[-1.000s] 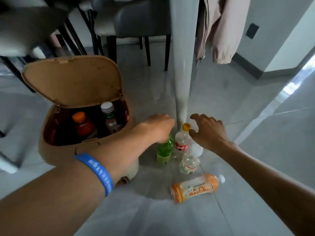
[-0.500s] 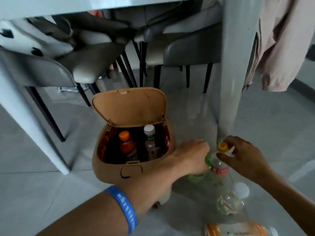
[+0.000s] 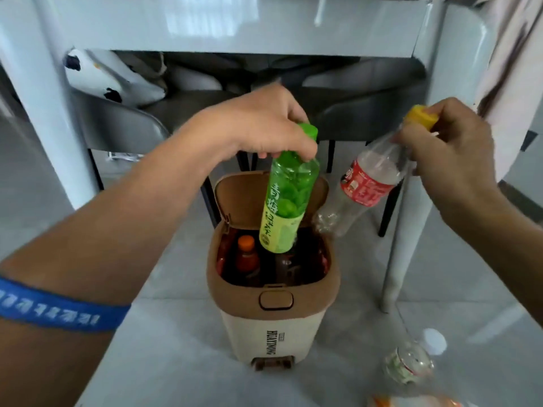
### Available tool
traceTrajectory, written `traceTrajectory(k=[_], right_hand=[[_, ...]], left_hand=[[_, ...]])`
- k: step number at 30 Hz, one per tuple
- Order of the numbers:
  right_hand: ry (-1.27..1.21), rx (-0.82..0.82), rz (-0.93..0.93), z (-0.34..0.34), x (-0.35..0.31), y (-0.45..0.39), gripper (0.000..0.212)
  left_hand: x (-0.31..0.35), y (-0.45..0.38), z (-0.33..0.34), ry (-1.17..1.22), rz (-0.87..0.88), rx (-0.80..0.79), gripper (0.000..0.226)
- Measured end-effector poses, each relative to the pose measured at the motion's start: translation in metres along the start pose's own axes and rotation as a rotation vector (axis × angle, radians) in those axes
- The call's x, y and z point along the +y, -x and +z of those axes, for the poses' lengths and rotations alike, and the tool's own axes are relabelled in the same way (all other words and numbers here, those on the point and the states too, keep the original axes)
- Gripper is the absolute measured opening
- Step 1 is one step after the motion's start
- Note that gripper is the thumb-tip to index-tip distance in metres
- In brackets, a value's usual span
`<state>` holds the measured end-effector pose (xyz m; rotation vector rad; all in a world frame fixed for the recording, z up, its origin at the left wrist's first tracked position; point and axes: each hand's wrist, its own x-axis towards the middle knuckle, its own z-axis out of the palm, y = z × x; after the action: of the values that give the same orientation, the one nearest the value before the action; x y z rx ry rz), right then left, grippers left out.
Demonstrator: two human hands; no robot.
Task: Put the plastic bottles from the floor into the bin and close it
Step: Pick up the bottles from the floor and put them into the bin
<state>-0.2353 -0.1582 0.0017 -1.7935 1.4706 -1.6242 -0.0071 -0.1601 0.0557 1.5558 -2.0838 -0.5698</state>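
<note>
My left hand (image 3: 258,124) grips a green bottle (image 3: 286,195) by its neck, hanging upright right over the opening of the bin (image 3: 271,324). The bin is cream with a brown top, and its lid (image 3: 246,198) stands open at the back. Inside it an orange-capped bottle (image 3: 246,254) and another dark bottle show. My right hand (image 3: 449,151) holds a clear bottle with a red label and yellow cap (image 3: 367,183), tilted, just right of the bin. A clear white-capped bottle (image 3: 411,359) and an orange bottle (image 3: 411,402) lie on the floor at the lower right.
A white table (image 3: 235,24) spans the top, with legs at the left (image 3: 44,113) and right (image 3: 411,201) of the bin. Grey chairs (image 3: 123,127) stand behind it. A pale garment (image 3: 511,69) hangs at the upper right. The floor is grey tile.
Both hands have lifted their bottles off the floor. The green bottle now hangs over the bin opening and the red-label bottle is raised beside it. The view has tilted up.
</note>
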Motion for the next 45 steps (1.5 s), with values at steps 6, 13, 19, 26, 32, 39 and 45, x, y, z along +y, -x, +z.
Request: traceTrajectory(k=[6, 13, 19, 26, 32, 39, 45], right_hand=[[0.054, -0.199, 0.061, 0.062, 0.004, 0.027, 0.021], [0.272, -0.433, 0.180, 0.105, 0.035, 0.052, 0.019], [0.456, -0.500, 0.098, 0.114, 0.057, 0.058, 0.027], [0.602, -0.598, -0.018, 0.118, 0.077, 0.068, 0.038], [0.957, -0.688, -0.237, 0.118, 0.072, 0.073, 0.029], [0.746, -0.711, -0.202, 0.105, 0.109, 0.067, 0.038], [0.641, -0.553, -0.137, 0.040, 0.131, 0.064, 0.045]], left_hand=[[-0.064, 0.012, 0.001, -0.149, -0.140, -0.173, 0.019], [-0.101, 0.014, 0.013, -0.112, -0.183, -0.162, 0.023], [-0.101, 0.012, 0.022, -0.347, -0.167, -0.336, 0.024], [-0.143, 0.018, 0.086, -0.517, -0.265, -0.487, 0.025], [-0.156, 0.016, 0.112, -0.588, -0.275, -0.459, 0.027], [-0.140, 0.003, 0.118, -0.668, -0.222, -0.348, 0.022], [-0.070, -0.006, 0.139, -0.439, 0.021, -0.152, 0.010]])
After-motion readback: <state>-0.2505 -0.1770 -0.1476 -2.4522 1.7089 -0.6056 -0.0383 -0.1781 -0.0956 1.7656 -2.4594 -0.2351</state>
